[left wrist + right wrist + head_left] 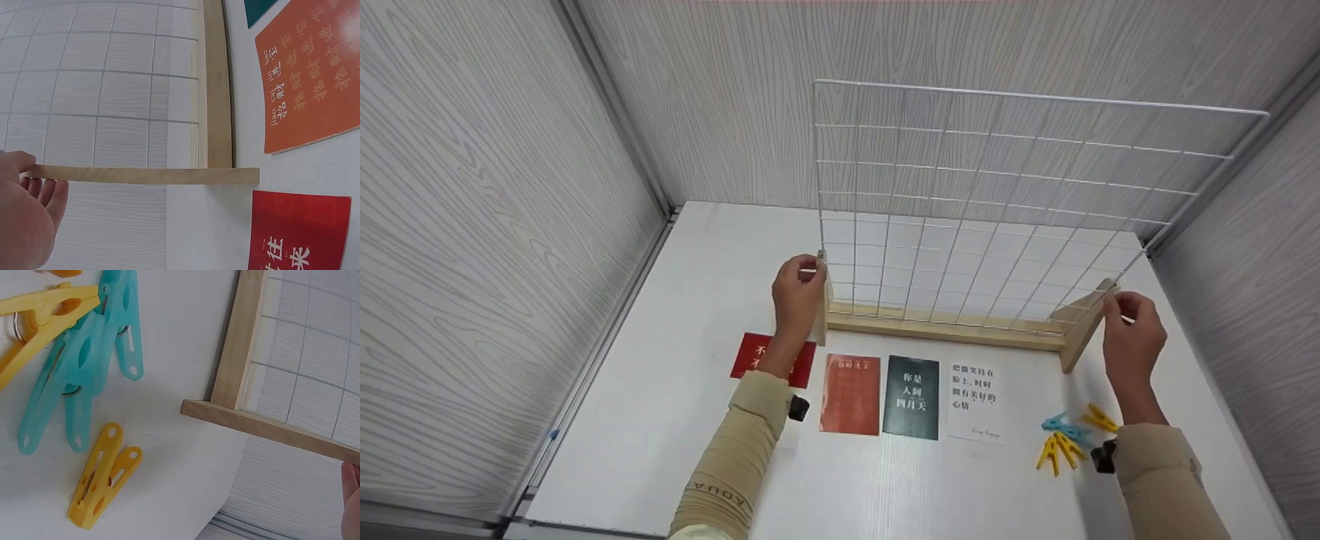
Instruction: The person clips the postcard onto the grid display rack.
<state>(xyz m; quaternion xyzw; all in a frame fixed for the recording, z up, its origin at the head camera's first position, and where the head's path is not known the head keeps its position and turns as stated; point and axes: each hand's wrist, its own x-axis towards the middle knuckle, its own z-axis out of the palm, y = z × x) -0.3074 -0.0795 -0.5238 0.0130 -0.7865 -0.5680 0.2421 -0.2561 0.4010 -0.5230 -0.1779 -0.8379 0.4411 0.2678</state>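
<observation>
A white wire grid (945,91) stands upright in a pale wooden stand (945,330) toward the back of the white table. My left hand (797,300) pinches the upper end of the stand's left side piece (140,175), thumb on one face and fingers on the other. At the opposite end, my right hand (1132,337) grips the top of the right side piece (1081,330). Only the fingertips of that hand show at the edge of the right wrist view, against the wood (270,428). The grid's lower edge meets the stand's long bar.
In front of the stand lie a red card (802,367), partly under my left arm, an orange-red card (850,397), a dark green card (911,416) and a white card (971,420). Several yellow clothespins (95,481) and teal clothespins (79,382) lie near my right forearm. Panels enclose the table.
</observation>
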